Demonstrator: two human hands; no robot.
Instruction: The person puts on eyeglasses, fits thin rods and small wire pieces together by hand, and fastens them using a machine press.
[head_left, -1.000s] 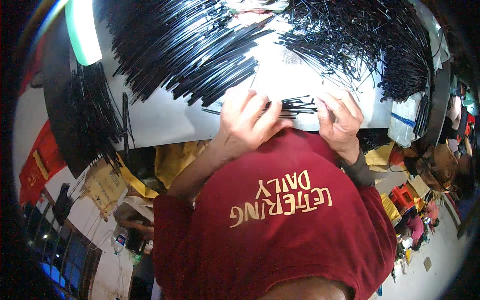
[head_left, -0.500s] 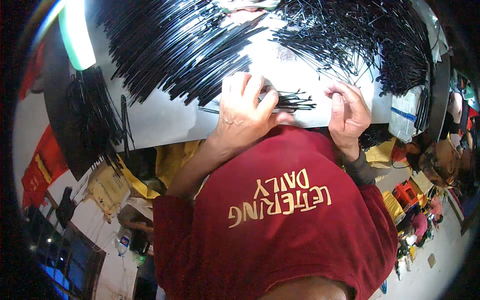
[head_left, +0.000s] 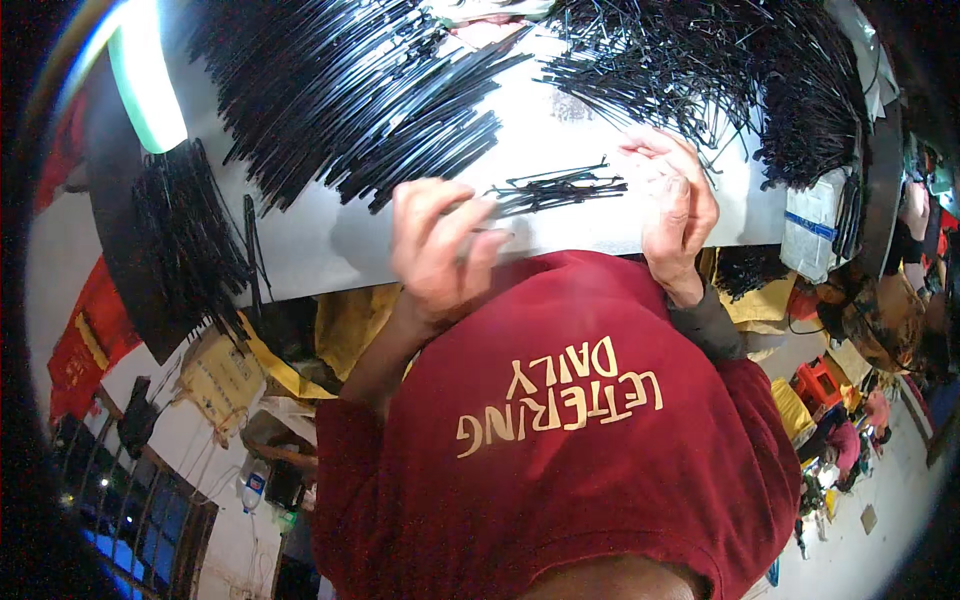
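Observation:
A small loose bunch of thin black rods (head_left: 565,190) lies on the white tabletop (head_left: 585,235) between my two hands. My left hand (head_left: 445,245) hovers at the table's near edge, left of the bunch, its fingers apart and smeared by motion. Just right of the bunch is my right hand (head_left: 680,210), with the thumb raised and the fingers bent toward the rods; nothing can be made out in it. Beyond my left hand, a big layer of long black rods (head_left: 350,110) lies slantwise. Past my right hand spreads a tangled heap of similar rods (head_left: 660,70).
A white lamp tube (head_left: 148,85) stands at the far left above another black bundle (head_left: 190,220). A pale wrapped packet with a blue band (head_left: 808,230) sits at the table's right end. Yellow sacks (head_left: 355,325) show below the near edge. People are farther off at the right.
My left hand has pulled back to the left from the small bunch, which now shows more fully. My right hand has shifted slightly left and away from me, closer to the rods.

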